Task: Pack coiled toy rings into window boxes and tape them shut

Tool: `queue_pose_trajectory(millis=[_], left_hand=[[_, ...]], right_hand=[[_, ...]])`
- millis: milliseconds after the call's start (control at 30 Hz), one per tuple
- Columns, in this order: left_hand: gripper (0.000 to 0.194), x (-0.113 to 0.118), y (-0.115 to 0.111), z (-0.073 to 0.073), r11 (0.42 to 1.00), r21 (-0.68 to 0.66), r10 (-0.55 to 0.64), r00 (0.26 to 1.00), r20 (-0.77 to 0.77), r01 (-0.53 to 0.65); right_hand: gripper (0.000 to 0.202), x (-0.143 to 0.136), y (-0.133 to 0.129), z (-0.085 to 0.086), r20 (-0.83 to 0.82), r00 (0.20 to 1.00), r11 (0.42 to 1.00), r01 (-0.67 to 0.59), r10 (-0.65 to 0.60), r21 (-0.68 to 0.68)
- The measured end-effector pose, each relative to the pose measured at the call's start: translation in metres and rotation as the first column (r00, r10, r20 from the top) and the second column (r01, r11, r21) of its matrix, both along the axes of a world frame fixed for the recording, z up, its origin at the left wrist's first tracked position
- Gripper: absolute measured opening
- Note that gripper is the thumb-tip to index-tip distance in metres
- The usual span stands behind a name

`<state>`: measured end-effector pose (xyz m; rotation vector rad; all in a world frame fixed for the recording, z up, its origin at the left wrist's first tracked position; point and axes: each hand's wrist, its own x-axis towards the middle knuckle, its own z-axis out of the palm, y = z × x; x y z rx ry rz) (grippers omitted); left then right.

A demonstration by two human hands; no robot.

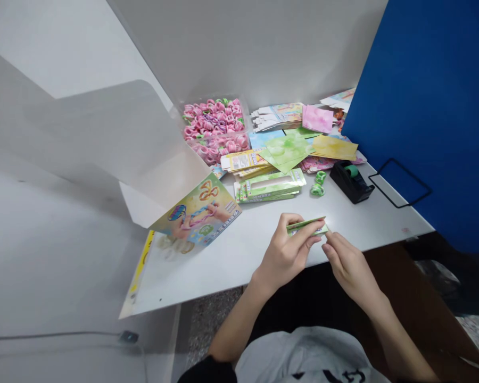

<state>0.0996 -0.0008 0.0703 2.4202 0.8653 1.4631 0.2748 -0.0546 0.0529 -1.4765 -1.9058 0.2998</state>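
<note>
My left hand [285, 247] is closed around a small green cardboard box [306, 227], held just above the front edge of the table. At the box's right end, the fingers of my right hand [346, 261] are pinched together on its edge; the fingertips are partly hidden. Beyond my hands lies a stack of flat green boxes with windows [269, 186]. Two green-and-white striped rings [318, 183] rest to the right of that stack.
Pink and green rings fill a clear plastic bin [245, 114] at the back. Yellow boxes [243, 161], green cards [289, 151] and yellow cards [335, 147] lie nearby. A black tape dispenser [352, 182] stands right, by a blue panel [435, 117]. A printed carton [207, 207] is at left.
</note>
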Motion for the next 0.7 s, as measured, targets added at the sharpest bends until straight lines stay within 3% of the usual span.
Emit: queue_pose_trajectory(millis=[133,233,500,700], left_hand=[[0.026,0.000,0.000,-0.001,1.000,-0.002,0.010,1.000,0.003,-0.010],[0.027,0.000,0.000,-0.001,1.000,-0.013,0.023,1.000,-0.002,-0.024],[0.027,0.001,0.002,-0.002,1.000,-0.014,0.014,1.000,0.011,-0.014],[0.027,0.002,0.001,-0.002,1.000,-0.010,0.023,1.000,0.003,-0.023]], right_hand=[[0.056,0.003,-0.004,0.008,-0.080,0.996,0.996,0.035,-0.028,0.085],[0.058,-0.005,-0.007,0.013,-0.103,0.993,0.994,-0.048,0.058,0.103],[0.053,-0.016,-0.010,-0.006,-0.044,0.999,1.000,0.020,-0.020,0.011],[0.055,-0.013,-0.011,0.005,-0.229,0.973,1.000,-0.011,0.004,-0.027]])
